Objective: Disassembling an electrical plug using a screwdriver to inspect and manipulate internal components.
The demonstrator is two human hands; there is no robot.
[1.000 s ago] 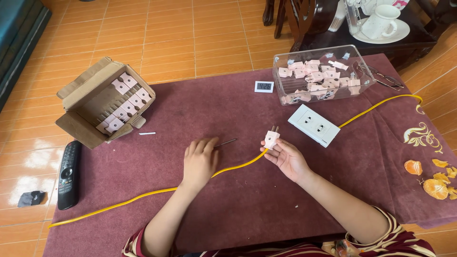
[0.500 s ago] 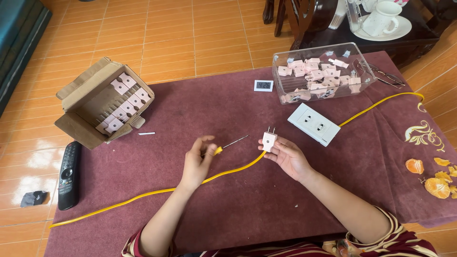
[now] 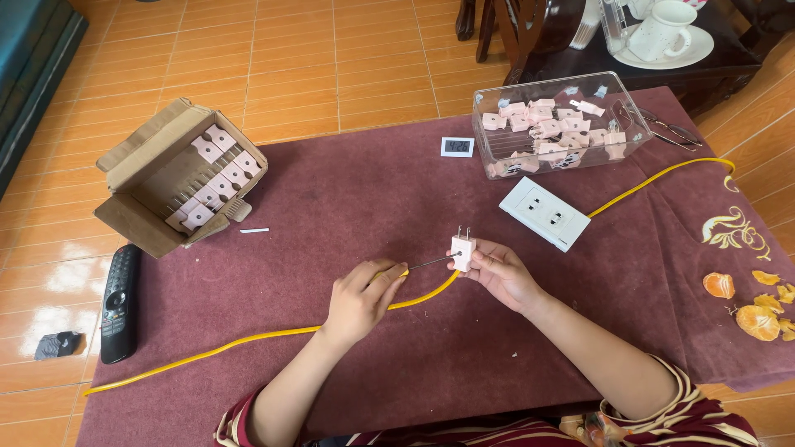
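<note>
My right hand [image 3: 502, 274] holds a small pale pink plug [image 3: 461, 249] upright, its two metal prongs pointing up. My left hand [image 3: 361, 297] grips a yellow-handled screwdriver [image 3: 403, 270] whose thin shaft reaches across to the side of the plug. A long yellow cable [image 3: 248, 339] runs under both hands across the maroon cloth [image 3: 356, 190]. A white double wall socket [image 3: 545, 213] lies just beyond my right hand.
A clear plastic box [image 3: 560, 124] of several pink plugs stands at the back right, glasses [image 3: 667, 128] beside it. An open cardboard box [image 3: 178, 178] with more plugs sits at the left. Also here: small digital clock [image 3: 457, 146], black remote [image 3: 120, 301], orange peels [image 3: 749, 306], cup on saucer [image 3: 662, 33].
My left hand picked the screwdriver off the cloth and brought its tip to the plug. My right hand kept the plug and shifted slightly left.
</note>
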